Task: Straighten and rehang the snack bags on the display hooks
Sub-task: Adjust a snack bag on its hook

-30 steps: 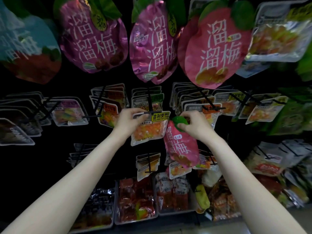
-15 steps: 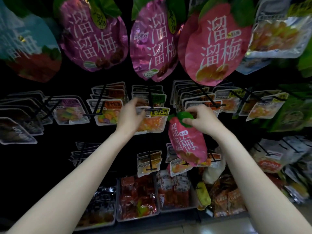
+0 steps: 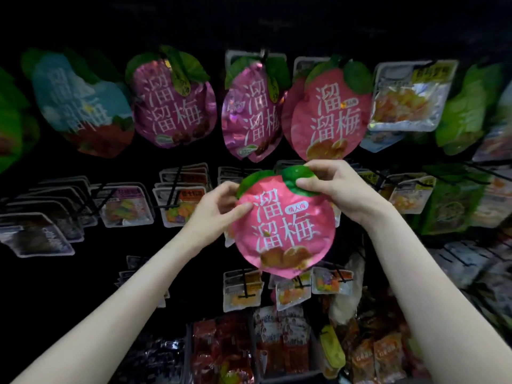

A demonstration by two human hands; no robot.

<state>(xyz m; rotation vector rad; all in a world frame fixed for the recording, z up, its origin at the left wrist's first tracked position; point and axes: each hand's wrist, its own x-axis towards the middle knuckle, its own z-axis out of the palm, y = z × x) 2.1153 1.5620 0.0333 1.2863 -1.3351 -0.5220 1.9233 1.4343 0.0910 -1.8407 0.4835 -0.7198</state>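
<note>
Glossy, crinkled pink bag (image 3: pixel 285 228), peach-shaped with green leaf flaps, held off the hooks before the display's middle rows, below a matching hung bag (image 3: pixel 329 117). Left hand (image 3: pixel 219 212) curled, pinching its left edge. Right hand (image 3: pixel 338 189) curled, pinching the right leaf flap.

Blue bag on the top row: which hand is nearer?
Left. The left hand holds the pink bag's left edge, below and right of the blue bag. The right hand pinches the pink bag's green top, farther right.
</note>
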